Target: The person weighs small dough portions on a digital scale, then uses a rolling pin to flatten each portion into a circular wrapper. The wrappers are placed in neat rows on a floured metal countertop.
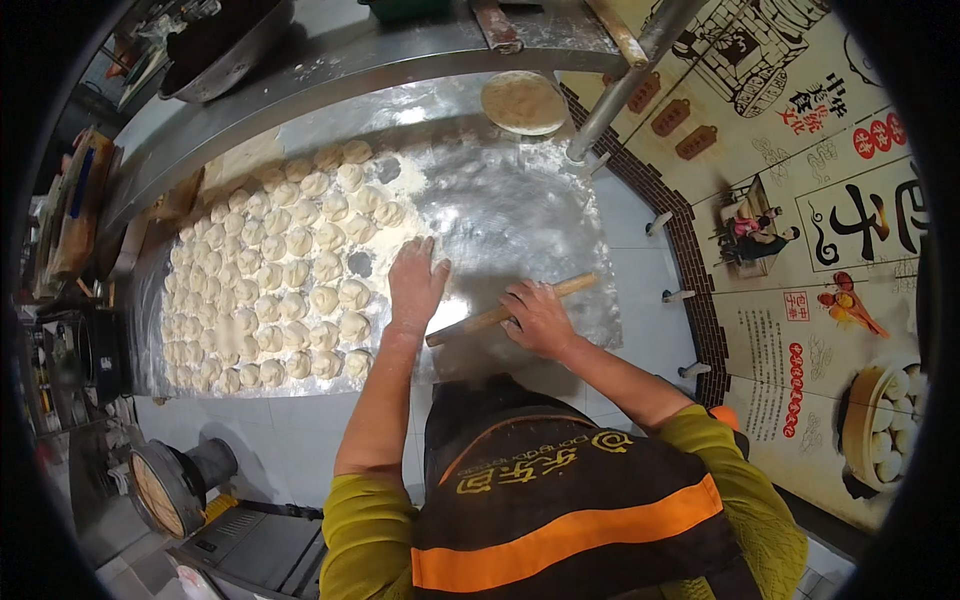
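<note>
**Head view: two hands at a floured steel table**

Head view first: we see the left hand (416, 283) laid flat on the steel worktable (520, 220), fingers spread and palm down on the floury metal. We cannot tell whether a piece of dough lies under it. The right hand (538, 318) rests on top of a wooden rolling pin (510, 310), fingers curled loosely over its middle; the pin lies slanted on the table, its far end pointing up and to the right, its near end reaching towards the left wrist.

Just to the left of the left hand we find the dough pieces (290, 270), many small pale rounds set in close rows across the table's left half (a few gaps show bare metal among them). Near the table's far edge lies one flat rolled disc of dough (523, 102), well apart from both hands and close to a slanted metal post (625, 85). Beyond the table's far left corner sits a large metal bowl (225, 50). We also note a dark apron with an orange band (570, 530) over yellow-green sleeves (365, 530).
</note>
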Motion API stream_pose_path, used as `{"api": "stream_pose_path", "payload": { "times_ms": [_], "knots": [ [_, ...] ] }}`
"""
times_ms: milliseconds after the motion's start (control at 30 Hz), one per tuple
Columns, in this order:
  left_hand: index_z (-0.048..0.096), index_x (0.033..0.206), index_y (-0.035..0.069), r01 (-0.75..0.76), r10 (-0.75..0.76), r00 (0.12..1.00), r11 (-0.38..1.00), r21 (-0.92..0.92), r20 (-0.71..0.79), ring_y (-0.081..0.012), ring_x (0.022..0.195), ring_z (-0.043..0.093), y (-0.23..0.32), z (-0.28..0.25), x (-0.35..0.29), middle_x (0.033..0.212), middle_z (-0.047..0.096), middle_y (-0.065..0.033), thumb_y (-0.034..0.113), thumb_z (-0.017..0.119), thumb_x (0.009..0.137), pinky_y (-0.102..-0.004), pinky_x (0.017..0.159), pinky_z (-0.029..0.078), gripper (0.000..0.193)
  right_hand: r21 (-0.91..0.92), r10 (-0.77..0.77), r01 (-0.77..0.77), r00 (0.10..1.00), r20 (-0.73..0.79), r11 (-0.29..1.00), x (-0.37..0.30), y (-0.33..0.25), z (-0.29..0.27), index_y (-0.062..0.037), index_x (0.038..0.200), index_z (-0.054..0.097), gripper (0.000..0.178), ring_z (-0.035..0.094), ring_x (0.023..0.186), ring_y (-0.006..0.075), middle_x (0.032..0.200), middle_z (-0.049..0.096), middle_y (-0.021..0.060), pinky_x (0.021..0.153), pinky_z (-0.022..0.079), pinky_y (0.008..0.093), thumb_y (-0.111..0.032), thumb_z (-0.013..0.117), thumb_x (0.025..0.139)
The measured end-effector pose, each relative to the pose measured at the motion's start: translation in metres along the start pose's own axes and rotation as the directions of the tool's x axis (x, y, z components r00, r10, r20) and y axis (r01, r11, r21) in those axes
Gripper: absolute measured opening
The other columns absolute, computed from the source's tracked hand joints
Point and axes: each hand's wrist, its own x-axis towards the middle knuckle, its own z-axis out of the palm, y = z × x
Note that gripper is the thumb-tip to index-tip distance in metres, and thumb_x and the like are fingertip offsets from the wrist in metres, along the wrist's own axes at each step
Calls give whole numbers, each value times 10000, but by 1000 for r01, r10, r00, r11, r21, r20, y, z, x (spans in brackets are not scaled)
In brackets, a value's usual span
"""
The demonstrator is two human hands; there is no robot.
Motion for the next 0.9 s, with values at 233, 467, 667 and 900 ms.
{"api": "stream_pose_path", "payload": {
  "times_ms": [233,467,667,900],
  "knots": [
    [535,955,30,276,-228,952,929,-248,205,-374,919,543,-7,-23,-11,946,595,-197,109,629,711,-411,790,435,272,-7,-38,39,990,137,999,19,-26,-9,-36,1137,499,456,397,1132,318,1235,425,130,913,327,451,-278,598,763],
    [531,1095,74,403,-322,907,853,-333,272,-376,865,585,0,-14,-6,897,617,-210,136,615,741,-416,736,463,369,-85,56,-63,995,-86,994,114,-1,20,-32,1167,479,455,362,1179,338,1279,389,155,947,303,475,-303,559,811],
    [572,1022,17,378,-256,906,847,-374,337,-282,754,621,-14,-5,-12,825,631,-176,189,600,764,-371,656,473,311,-102,20,-6,989,144,995,63,-26,5,-71,1166,495,435,353,1184,319,1253,395,136,963,292,489,-300,571,803],
    [529,1059,38,369,-349,929,840,-398,126,-390,793,585,-4,5,-19,852,609,-225,215,529,810,-454,694,451,306,-163,131,-147,986,-105,976,89,-22,18,-45,1156,480,478,357,1160,347,1248,392,175,947,286,495,-268,619,756]
  ]
}}
